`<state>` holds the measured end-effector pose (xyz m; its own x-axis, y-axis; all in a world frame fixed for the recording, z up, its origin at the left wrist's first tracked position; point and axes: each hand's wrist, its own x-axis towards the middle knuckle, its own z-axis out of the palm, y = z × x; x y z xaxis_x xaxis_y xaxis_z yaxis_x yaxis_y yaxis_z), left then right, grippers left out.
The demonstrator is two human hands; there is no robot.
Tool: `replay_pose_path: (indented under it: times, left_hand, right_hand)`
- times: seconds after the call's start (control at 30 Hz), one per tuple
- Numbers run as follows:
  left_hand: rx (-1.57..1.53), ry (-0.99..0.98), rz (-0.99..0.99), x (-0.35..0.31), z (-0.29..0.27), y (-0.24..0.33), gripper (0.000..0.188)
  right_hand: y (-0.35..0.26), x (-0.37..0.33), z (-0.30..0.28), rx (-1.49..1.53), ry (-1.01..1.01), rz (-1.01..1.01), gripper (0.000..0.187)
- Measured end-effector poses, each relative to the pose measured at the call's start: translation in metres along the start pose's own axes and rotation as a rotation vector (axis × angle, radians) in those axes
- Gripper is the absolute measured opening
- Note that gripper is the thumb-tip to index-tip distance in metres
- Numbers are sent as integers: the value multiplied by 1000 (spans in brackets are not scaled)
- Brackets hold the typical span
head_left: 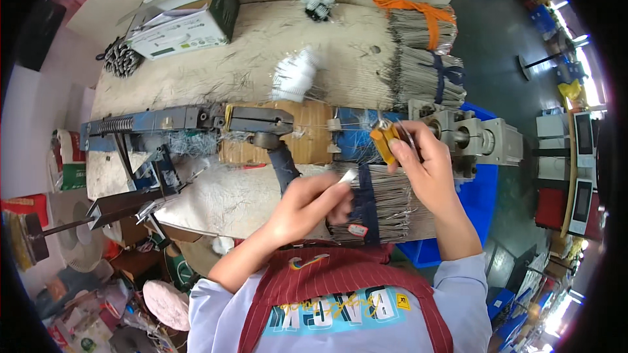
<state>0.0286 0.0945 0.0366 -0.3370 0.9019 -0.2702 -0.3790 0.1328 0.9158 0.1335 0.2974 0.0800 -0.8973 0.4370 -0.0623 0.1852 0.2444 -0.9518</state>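
My left hand (314,202) is closed in a pinch on a small white piece (348,176), just above a bundle of thin wires. To its right, my right hand (423,160) is closed round a yellow-handled tool (384,142). The tool's metal end points toward the blue bench fixture (358,136); its exact kind is not clear. Left of the hands, a dark metal clamp (258,119) lies along the fixture over brown cardboard (311,132). A grey motor-like unit (487,140) sits at the fixture's right end.
Tied wire bundles (418,26) lie at the back right, and another bundle (389,202) lies near my front. A white pile of bristly pieces (296,75) rests behind the fixture. A carton (190,26) stands at the back left. A blue bin (483,212) is beside the table.
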Motion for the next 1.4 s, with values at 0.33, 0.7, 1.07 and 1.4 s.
replay_pose_path:
  times: [0.33, 0.7, 1.07, 1.4]
  left_hand:
    - [-436, 521, 179, 58, 19, -18, 32]
    - [-415, 532, 155, 54, 23, -16, 33]
    - [-459, 560, 127, 51, 25, -15, 33]
    - [-574, 465, 112, 46, 23, -4, 41]
  right_hand:
    - [0, 18, 15, -857, -10, -693, 28]
    - [-11, 79, 10, -888, -69, -491, 13]
    - [-16, 104, 6, -614, -606, -348, 20]
    - [-24, 110, 11, -560, -699, -43, 26]
